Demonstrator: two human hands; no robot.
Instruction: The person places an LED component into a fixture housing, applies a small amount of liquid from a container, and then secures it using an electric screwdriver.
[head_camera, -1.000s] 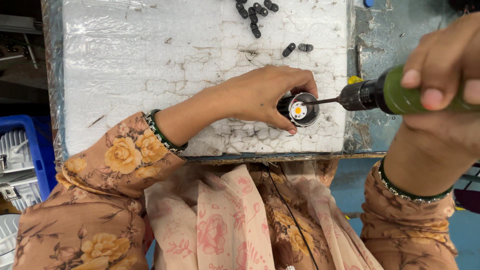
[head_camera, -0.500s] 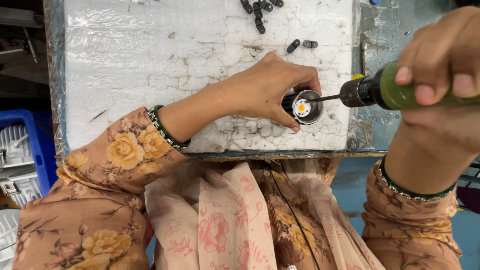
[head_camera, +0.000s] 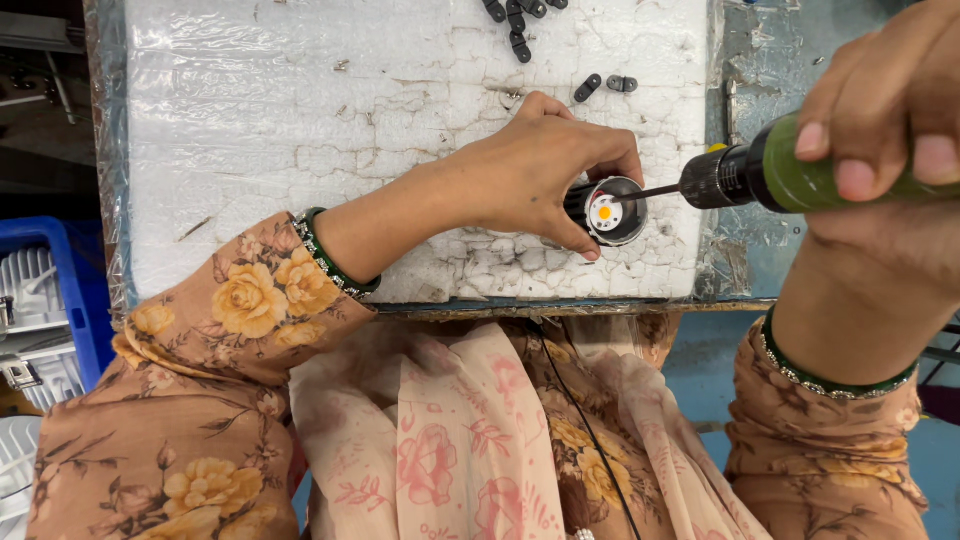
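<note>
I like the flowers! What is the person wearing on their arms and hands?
Both arms wear brown sleeves printed with yellow roses. Each wrist has a green bangle with a sparkly edge. The left hand and right hand are bare, without gloves.

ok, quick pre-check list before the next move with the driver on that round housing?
1. Left hand grips the round black housing: ok.
2. Right hand holds the green electric screwdriver: ok.
3. Bit tip inside the housing, near the white disc with the yellow centre: ok.
4. Bit seated in a screw head: cannot tell.
5. Housing rests on the white foam pad: ok.
6. Loose black parts lie apart from the housing: ok.
</note>
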